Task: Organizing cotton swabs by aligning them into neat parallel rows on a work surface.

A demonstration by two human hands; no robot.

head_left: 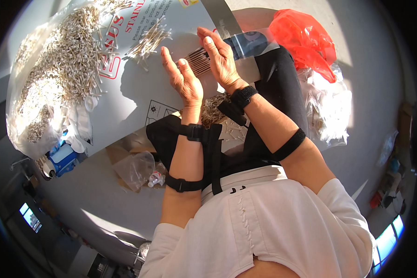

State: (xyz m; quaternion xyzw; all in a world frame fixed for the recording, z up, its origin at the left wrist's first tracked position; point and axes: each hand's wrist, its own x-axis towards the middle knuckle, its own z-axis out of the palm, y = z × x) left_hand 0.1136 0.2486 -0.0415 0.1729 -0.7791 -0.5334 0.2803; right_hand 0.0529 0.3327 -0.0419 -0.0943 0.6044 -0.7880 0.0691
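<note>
Head view: a flat, clear plastic packet showing a row of slim brown sticks (199, 64) lies between the left hand (187, 85) and right hand (224, 64). Their fingers are extended; I cannot tell whether they grip it. Loose white-tipped cotton swabs (149, 42) lie nearby on the grey desk (139, 85).

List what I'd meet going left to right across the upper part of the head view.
Big heap of cotton swabs, small loose pile of swabs, left hand, right hand, red plastic bag.
</note>
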